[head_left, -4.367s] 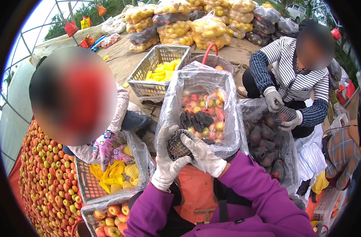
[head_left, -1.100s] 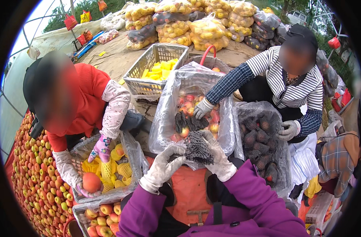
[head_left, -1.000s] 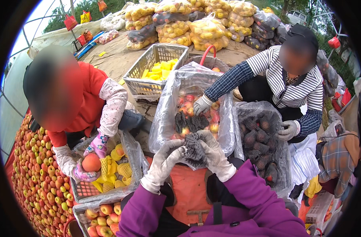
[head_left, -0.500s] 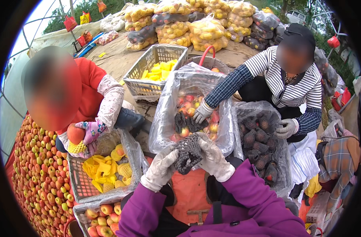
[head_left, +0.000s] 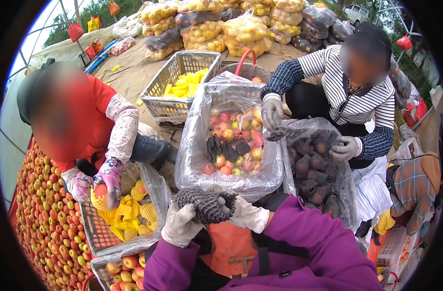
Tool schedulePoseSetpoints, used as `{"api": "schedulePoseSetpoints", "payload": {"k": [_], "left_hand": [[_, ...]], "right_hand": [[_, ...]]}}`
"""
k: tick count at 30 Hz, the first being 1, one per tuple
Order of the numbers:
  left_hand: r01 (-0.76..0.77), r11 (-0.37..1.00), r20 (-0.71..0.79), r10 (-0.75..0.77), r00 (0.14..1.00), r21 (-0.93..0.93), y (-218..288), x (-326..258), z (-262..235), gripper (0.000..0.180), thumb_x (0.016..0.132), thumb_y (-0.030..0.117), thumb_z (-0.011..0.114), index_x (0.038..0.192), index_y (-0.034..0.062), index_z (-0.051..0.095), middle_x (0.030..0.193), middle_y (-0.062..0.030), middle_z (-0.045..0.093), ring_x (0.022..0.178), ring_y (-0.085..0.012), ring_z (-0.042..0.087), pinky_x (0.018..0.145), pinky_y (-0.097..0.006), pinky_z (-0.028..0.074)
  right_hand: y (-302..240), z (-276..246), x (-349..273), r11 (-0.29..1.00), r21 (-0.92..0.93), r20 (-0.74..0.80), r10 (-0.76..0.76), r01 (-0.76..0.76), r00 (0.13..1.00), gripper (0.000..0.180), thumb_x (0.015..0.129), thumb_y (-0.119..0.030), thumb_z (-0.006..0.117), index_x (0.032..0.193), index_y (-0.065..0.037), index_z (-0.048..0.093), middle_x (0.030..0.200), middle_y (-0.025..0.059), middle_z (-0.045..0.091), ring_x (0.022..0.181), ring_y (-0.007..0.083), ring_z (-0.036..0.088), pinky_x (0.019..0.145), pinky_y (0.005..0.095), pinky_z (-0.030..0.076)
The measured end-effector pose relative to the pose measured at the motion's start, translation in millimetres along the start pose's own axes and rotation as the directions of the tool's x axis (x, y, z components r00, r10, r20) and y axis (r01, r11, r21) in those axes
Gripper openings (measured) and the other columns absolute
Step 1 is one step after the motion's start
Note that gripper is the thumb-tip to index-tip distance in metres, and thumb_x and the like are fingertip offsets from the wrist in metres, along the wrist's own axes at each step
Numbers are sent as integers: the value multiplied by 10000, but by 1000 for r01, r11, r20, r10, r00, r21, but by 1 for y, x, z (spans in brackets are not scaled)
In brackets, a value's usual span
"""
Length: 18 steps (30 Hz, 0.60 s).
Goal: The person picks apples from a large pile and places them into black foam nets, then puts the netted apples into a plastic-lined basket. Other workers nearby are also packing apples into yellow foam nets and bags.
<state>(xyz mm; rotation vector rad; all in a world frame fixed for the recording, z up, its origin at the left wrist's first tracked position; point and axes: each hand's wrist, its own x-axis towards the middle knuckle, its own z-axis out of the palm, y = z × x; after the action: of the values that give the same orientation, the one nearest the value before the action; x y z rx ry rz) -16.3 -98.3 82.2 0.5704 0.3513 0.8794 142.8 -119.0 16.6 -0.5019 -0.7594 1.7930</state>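
Observation:
Both my hands wear whitish gloves and hold a dark grey foam fruit net (head_left: 202, 206) above my lap. My left hand (head_left: 179, 225) has its fingers closed on the net's left side. My right hand (head_left: 247, 213) grips its right end, where a round opening shows. Whether a fruit is inside the net I cannot tell. Just beyond my hands stands a crate lined with see-through plastic (head_left: 182, 169). In it are red and yellow apples (head_left: 226, 169) and several loose dark nets (head_left: 229, 149).
At right, a lined crate (head_left: 350, 203) holds netted apples beside a person in stripes (head_left: 328, 72). At left, a person in red (head_left: 102, 92) handles an apple over a crate of yellow nets (head_left: 93, 237). Loose apples (head_left: 42, 208) lie far left. Bagged fruit (head_left: 246, 29) is stacked behind.
The net in my hands is now stretched sideways and sits slightly lower left. The striped person's hand has left the apple crate with a dark net. The person in red has lowered the apple.

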Motion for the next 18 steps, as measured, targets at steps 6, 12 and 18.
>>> {"api": "schedulePoseSetpoints", "payload": {"k": [6,12,18], "left_hand": [[-169,985,-136,173,975,43,9,3,-13,532,777,169,712,1207,-60,496,1035,-174,651,945,-314,651,866,-440,548],[-292,956,-248,290,924,30,20,7,-29,508,800,117,660,1240,-61,479,1052,-191,649,1000,-382,624,958,-557,456],[-211,974,-214,225,951,85,25,22,-39,519,861,193,639,1317,15,468,1183,-120,618,1140,-270,573,1015,-462,440]], "right_hand": [[-53,-65,82,802,-548,-84,229,-237,970,290,930,-243,592,1166,-77,562,1029,20,625,935,129,578,812,287,485],[8,-248,136,23,-930,-354,228,-368,907,334,869,-180,630,1159,-23,569,1041,167,648,1002,269,624,871,371,485],[104,-279,125,-109,-903,-427,144,-415,892,640,694,-298,766,1213,-8,529,1258,299,501,1187,431,508,958,445,461]]}}
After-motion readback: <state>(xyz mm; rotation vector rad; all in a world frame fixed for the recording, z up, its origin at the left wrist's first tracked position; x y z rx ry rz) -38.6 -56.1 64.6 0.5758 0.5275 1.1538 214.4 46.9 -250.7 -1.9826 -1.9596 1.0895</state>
